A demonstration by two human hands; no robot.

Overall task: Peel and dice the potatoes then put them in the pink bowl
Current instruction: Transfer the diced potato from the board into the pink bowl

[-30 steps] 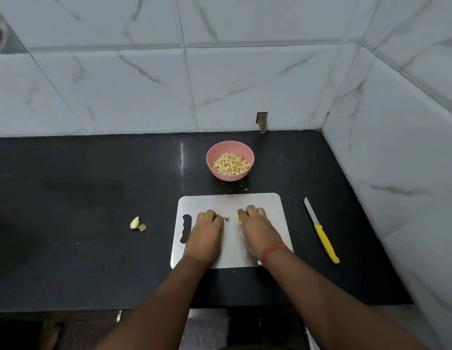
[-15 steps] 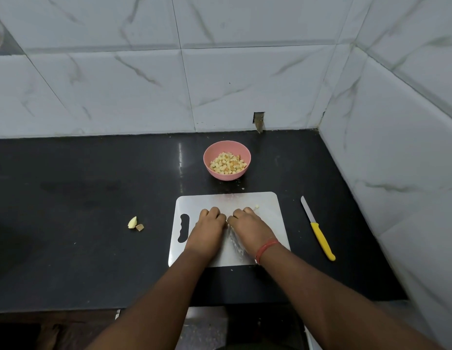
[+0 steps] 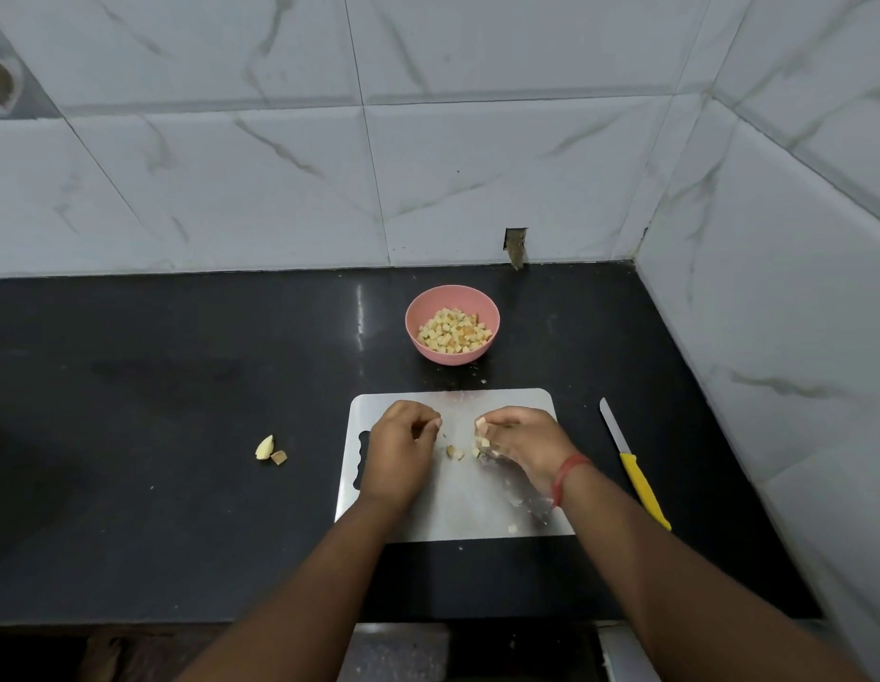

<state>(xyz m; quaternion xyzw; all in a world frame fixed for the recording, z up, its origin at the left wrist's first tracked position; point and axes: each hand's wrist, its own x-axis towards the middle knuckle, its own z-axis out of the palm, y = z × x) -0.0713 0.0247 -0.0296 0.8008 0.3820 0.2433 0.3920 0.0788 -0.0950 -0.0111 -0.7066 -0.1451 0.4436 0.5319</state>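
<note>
Pale potato dice pinched in right grip; left grip curled, empty.

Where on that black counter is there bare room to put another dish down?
The wide stretch of black counter left of the cutting board is bare apart from two potato scraps. A narrower strip lies between the pink bowl and the right wall. It is crowded around the board, both hands and the yellow knife.

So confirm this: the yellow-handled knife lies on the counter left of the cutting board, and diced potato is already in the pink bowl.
One thing is wrong: the head view shows the yellow-handled knife on the counter right of the cutting board, not left. Diced potato is indeed in the pink bowl.
</note>
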